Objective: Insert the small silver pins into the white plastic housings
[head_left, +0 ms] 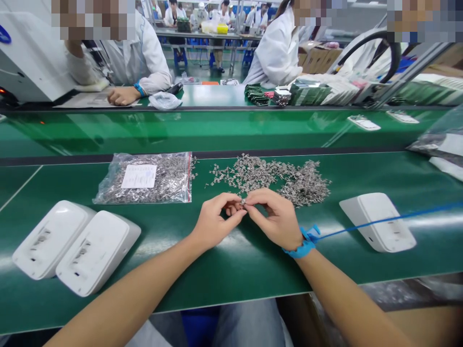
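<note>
My left hand (219,219) and my right hand (275,217) meet at the front edge of a loose pile of small silvery metal parts (255,173). Between their fingertips is one small metal part (243,202), pinched from both sides; its exact shape is too small to make out. A blue wrist strap (303,245) with a blue cord circles my right wrist. Left of the pile lies a clear zip bag (171,178) full of similar metal parts, with a white label (139,176) on it.
Two white plastic housings (85,260) stand at the left and another white housing (379,224) at the right, under the blue cord. Beyond a dark rail runs a green conveyor belt (173,130). Across it, people in white coats sit near stacked green circuit boards (311,91).
</note>
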{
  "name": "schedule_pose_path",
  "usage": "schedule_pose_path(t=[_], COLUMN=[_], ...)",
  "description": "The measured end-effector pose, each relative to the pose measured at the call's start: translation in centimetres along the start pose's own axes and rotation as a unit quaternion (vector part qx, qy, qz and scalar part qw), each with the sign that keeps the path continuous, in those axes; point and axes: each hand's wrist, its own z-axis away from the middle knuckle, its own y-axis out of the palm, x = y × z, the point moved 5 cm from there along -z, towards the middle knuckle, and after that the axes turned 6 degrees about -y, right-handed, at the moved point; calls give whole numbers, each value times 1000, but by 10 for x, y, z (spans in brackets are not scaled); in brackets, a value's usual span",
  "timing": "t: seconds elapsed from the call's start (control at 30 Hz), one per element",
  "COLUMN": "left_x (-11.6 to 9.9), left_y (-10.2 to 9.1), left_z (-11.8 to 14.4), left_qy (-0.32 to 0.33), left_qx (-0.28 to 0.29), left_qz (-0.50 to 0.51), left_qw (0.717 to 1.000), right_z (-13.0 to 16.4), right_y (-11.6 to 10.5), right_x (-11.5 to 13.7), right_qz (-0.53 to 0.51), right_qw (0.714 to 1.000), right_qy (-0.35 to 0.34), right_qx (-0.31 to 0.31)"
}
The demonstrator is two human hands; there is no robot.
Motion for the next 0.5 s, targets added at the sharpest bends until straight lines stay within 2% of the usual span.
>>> schedule_pose_path(t=[0.13,0.23,0.33,0.5], left_x=[-8,-17,-26,-31], left_y=[-4,-6,-4,-2], left_z=[2,5,9,12], left_qy=[37,79,126,122], left_qx=[-35,-61,-61,-50], left_qz=[-16,-3,-2,-17], left_qw=[999,995,990,991], right_z=[2,1,0,0], right_y=[-4,-8,-11,-13], right_x=[2,9,16,21], right_qz=[-28,-18,-9,-35], right_qw=[999,999,999,999], right_qy=[3,-22,-44,-21], right_qx=[-15,-24,-19,-1])
